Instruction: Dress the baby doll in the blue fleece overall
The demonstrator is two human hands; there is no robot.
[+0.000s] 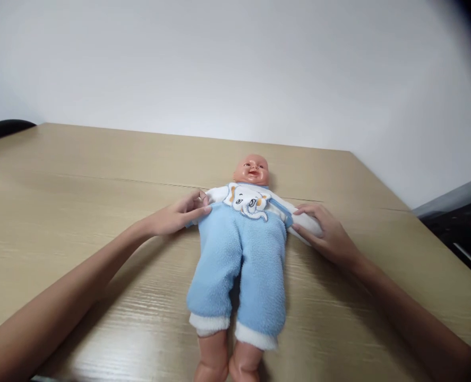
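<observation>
A baby doll [255,168] lies on its back on the table, its bare feet pointing towards me. It wears a fluffy outfit [219,254] in light blue and white, with white cuffs and an elephant patch [249,201] on the chest. At the doll's side on the left, my left hand [181,213] has its fingers curled and its thumb on the blue cloth, closed on the sleeve there. My right hand [328,233] is closed around the white sleeve [309,223] on the other side, thumb and fingers near its blue trim.
The wooden table [100,154] has a seam running across it behind the doll's shoulders. A pale wall [203,69] rises beyond its far edge. A black curved object [6,127] shows at the far left, and dark objects [458,228] stand past the right edge.
</observation>
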